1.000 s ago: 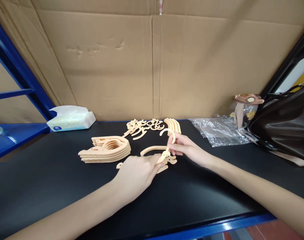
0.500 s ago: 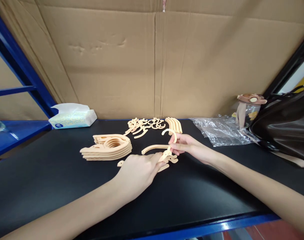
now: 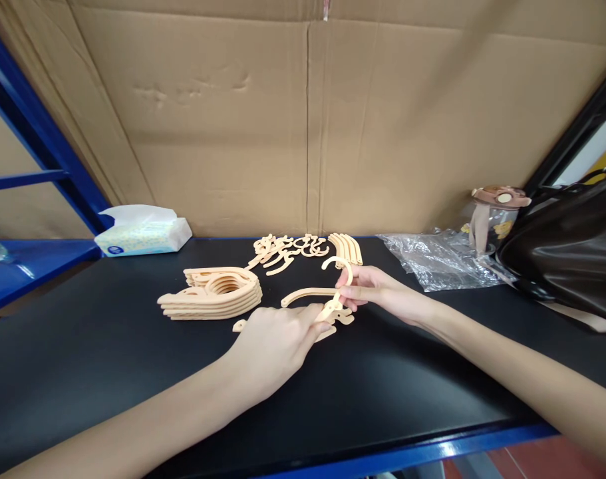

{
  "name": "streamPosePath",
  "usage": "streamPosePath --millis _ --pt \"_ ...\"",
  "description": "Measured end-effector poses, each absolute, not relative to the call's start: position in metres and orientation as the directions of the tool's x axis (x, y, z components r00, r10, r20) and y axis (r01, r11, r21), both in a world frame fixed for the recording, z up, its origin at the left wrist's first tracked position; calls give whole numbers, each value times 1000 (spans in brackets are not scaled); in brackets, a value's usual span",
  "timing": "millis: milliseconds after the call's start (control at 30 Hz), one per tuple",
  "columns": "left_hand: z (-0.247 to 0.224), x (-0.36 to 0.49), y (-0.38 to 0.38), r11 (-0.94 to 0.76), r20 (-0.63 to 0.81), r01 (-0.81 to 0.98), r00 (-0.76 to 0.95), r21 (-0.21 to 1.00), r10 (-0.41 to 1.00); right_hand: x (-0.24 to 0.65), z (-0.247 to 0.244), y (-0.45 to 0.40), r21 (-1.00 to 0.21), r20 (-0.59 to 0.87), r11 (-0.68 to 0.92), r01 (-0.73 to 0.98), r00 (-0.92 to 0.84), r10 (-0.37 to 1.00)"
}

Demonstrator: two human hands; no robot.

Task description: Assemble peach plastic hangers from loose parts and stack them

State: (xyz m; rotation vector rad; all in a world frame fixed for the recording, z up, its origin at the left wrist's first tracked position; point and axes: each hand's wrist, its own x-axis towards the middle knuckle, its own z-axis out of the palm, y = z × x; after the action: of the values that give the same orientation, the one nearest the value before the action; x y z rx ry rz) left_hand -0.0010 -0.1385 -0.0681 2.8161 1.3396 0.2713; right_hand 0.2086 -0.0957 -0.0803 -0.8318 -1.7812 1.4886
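Between my hands is a cream plastic hook piece [image 3: 349, 274], its curve pointing up. My right hand [image 3: 370, 291] pinches the hook's stem between thumb and fingers. My left hand [image 3: 277, 342] is closed on the small joint piece [image 3: 327, 310] at the hook's lower end. Just behind my left hand lies a curved cream arm piece [image 3: 303, 293]. More flat cream parts [image 3: 343, 317] lie beneath and beside my fingers, partly hidden. A neat stack of folded cream hangers [image 3: 213, 296] rests on the black table to the left.
Loose hook pieces [image 3: 277, 249] and a row of curved arms [image 3: 345, 248] lie at the table's back. A tissue pack [image 3: 143, 233] stands back left. Clear plastic bags [image 3: 432, 259], a bottle [image 3: 502, 213] and a dark leather bag [image 3: 567, 246] are at the right.
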Motion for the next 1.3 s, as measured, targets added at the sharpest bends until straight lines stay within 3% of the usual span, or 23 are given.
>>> streamPosePath --millis 333,400,567,667,767,900,1100,1300 --pt "-69 -5 -136 -597 163 782 575 178 802 206 -82 -97 -979 111 189 71 -592 798" --pt "-69 -6 -134 -569 132 774 556 278 821 204 -80 -100 -973 131 217 75 -594 794" --pt "-66 -6 -127 -388 -30 550 603 740 797 199 -77 -105 -905 225 391 167 -592 774" --pt "-65 -6 -125 -230 -101 442 608 867 788 200 -79 -103 -823 338 515 239 -523 782" --pt "-63 -5 -125 -160 -115 385 601 909 791 204 -85 -95 -672 449 632 387 -465 763" --pt "-64 -6 -122 -125 -111 362 567 924 816 209 -96 -82 -433 461 746 505 -588 665" --pt "-66 -9 -116 -148 -79 352 555 924 828 210 -103 -77 -323 386 740 590 -631 673" --pt "-66 -8 -116 -210 -14 361 530 909 848 213 -101 -76 -300 383 694 654 -584 716"
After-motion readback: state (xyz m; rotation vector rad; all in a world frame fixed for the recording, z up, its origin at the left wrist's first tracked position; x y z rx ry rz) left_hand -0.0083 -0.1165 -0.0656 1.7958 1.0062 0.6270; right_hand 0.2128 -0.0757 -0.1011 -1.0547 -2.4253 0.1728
